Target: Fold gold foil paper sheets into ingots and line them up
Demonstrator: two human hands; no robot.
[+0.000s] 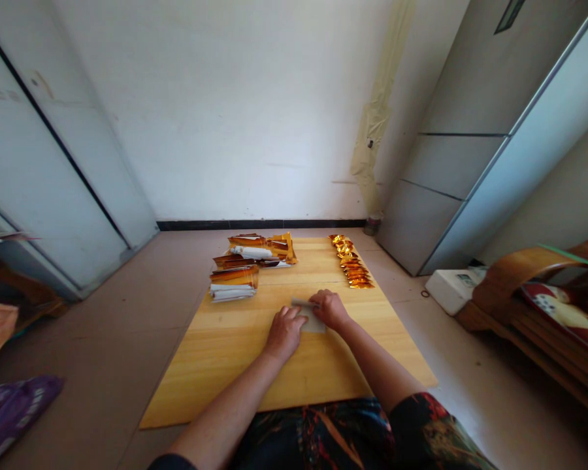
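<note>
Both hands rest on a small pale paper sheet point(312, 320) lying flat on the wooden board point(235, 365). My left hand point(285, 329) presses on the sheet's left side with curled fingers. My right hand point(329, 308) pinches its upper right edge. Behind the hands, at the board's far left, lie stacks of gold foil paper point(235, 275) with white undersides, and a further pile point(267, 248) beyond. A row of folded gold pieces point(351, 262) runs along the far right of the board.
The board lies on a tiled floor. A white wall stands ahead, a grey cabinet point(451, 196) to the right, a door point(39, 183) to the left. A white box point(453, 287) and wooden chair point(534, 294) sit at right. Bags point(10, 411) lie at left.
</note>
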